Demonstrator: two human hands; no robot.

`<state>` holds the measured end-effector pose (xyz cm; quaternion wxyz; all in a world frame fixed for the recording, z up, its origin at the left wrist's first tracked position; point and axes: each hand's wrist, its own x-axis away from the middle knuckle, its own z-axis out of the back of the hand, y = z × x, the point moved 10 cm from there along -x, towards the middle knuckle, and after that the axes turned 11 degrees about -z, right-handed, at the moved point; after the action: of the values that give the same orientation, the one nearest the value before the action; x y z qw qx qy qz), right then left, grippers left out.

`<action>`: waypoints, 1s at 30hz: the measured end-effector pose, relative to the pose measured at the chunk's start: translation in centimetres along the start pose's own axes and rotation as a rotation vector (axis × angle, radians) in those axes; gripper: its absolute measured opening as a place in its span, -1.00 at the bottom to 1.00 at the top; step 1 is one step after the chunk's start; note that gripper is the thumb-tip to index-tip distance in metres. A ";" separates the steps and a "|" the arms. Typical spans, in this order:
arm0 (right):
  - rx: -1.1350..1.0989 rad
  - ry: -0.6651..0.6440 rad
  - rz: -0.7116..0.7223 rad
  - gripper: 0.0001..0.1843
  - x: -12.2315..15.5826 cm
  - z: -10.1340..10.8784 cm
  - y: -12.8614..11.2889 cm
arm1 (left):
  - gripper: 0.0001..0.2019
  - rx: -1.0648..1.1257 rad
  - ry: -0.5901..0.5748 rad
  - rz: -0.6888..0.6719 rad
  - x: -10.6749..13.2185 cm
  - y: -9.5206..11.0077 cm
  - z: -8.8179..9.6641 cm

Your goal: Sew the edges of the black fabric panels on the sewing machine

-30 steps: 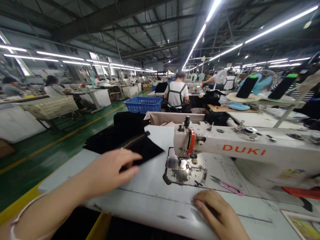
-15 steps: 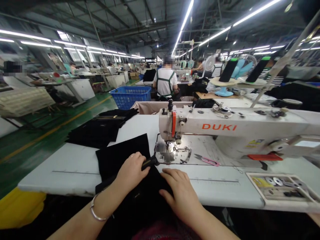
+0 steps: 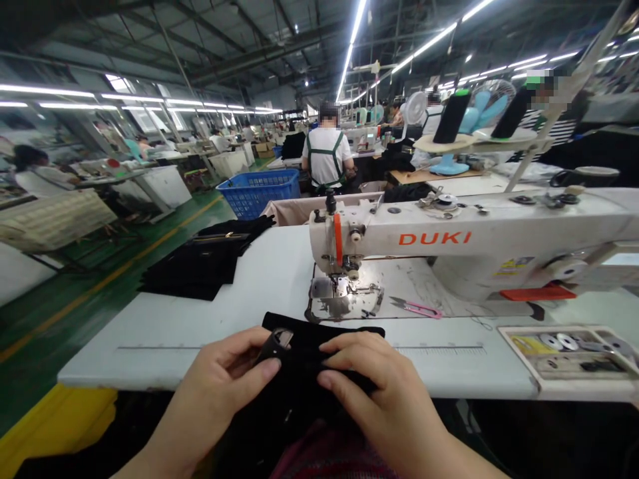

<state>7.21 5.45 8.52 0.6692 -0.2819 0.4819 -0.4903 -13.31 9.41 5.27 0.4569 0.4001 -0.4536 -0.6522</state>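
Note:
A black fabric piece (image 3: 319, 332) lies folded at the front edge of the sewing table, its lower part hanging toward my lap. My left hand (image 3: 232, 372) is closed on its left side, thumb and fingers pinching a curled black strip whose end shows a lighter inner face. At the right, my right hand (image 3: 377, 376) grips the same cloth between thumb and fingertips. Just beyond the cloth stands the sewing machine (image 3: 449, 233), its needle area (image 3: 337, 286) bare of fabric. Pink-handled thread snips (image 3: 419, 308) rest on the machine bed.
A stack of black fabric pieces (image 3: 200, 266) sits on the table's left. A tray (image 3: 564, 359) with bobbins and small parts is at the right. Behind are a blue basket (image 3: 259, 193), black thread cones (image 3: 452, 118) and a seated person (image 3: 327, 156). Yellow material (image 3: 64, 412) hangs at lower left.
The black fabric has been drawn back from beside the needle plate toward me and folded. My left hand has moved left and nearer, and my right hand now pinches the cloth.

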 end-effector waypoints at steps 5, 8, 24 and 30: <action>-0.044 -0.002 -0.117 -0.86 0.1 0.3 0.2 | -0.82 0.063 0.147 -0.024 0.7 0.7 0.3; -0.061 -0.010 -0.122 -0.85 0.1 0.4 -0.1 | -0.85 0.060 0.135 -0.016 0.8 1.1 -0.2; -0.452 -0.514 0.038 -0.67 1.1 -3.3 -3.0 | -0.75 -0.161 -0.460 0.159 -2.6 2.0 -1.4; 0.267 -0.368 0.386 -0.77 0.9 -6.7 0.9 | -0.68 -0.475 -0.579 0.093 -8.8 -4.0 -2.1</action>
<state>1.41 5.62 4.88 0.8573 -0.1786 0.3284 -0.3540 -9.99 18.03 1.78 0.4188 0.0610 -0.4177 -0.8040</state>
